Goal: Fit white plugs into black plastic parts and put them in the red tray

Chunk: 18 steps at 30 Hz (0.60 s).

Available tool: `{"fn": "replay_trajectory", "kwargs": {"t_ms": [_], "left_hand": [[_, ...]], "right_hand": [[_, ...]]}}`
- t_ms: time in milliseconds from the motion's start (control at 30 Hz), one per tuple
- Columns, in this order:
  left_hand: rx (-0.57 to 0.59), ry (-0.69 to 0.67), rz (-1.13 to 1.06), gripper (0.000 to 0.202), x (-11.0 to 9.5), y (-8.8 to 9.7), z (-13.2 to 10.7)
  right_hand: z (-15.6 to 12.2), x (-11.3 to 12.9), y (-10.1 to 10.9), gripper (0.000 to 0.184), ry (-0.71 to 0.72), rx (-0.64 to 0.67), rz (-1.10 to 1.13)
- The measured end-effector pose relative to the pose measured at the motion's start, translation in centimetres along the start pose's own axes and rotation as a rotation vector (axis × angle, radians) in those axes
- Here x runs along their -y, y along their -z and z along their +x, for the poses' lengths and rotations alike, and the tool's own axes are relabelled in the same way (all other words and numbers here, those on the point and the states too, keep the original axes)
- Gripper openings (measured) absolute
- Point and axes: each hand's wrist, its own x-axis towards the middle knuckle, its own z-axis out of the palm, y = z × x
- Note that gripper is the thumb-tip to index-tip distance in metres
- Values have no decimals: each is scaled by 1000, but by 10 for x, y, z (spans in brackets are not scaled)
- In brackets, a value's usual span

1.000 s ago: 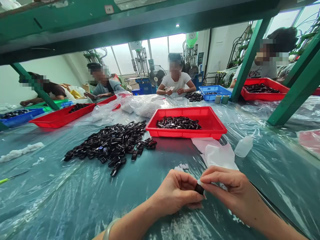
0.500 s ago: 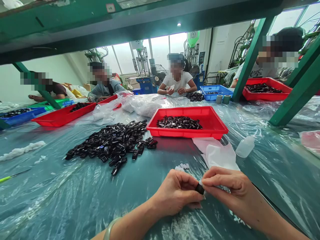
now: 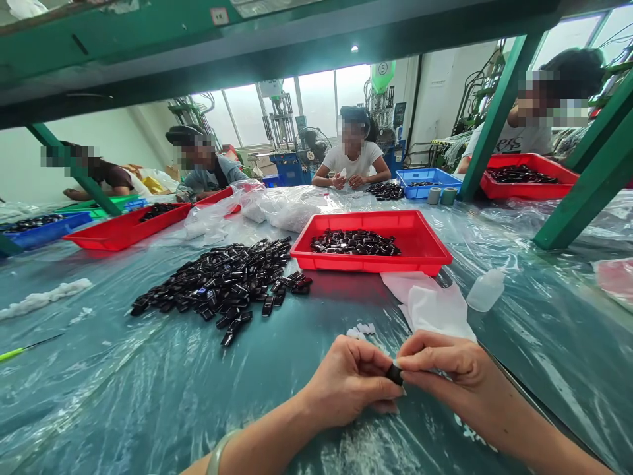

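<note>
My left hand [image 3: 346, 382] and my right hand [image 3: 448, 373] meet near the table's front edge, both pinched on one small black plastic part [image 3: 394, 374]. A bit of white material shows at my right fingertips, against the part. A heap of the same black parts [image 3: 222, 284] lies on the plastic-covered table [image 3: 123, 396] to the upper left. A red tray [image 3: 415, 247] holding more black parts stands straight ahead. White cloth pieces [image 3: 430, 303] lie just beyond my hands.
A small clear squeeze bottle [image 3: 485, 289] lies right of the cloth. Several people sit along the far side with red and blue trays [image 3: 123, 231]. Green frame posts [image 3: 583, 185] rise at the right. White wadding [image 3: 44, 297] and a green-handled tool [image 3: 20, 351] lie far left.
My hands stay together on the black part with only slight finger shifts. The view has drifted a little; people at the far side moved slightly.
</note>
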Motion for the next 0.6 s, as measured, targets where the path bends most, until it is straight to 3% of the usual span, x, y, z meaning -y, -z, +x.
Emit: {"fn": "replay_trajectory", "kwargs": {"t_ms": [433, 500, 600], "left_hand": [[-51, -62, -15, 16, -12, -3, -3], [-79, -75, -22, 18, -16, -2, -4], [-118, -61, -13, 23, -20, 1, -5]], "right_hand": [[2, 0, 4, 18, -43, 35, 145], [3, -2, 10, 20, -46, -11, 101], [4, -8, 22, 20, -81, -101, -141]]}}
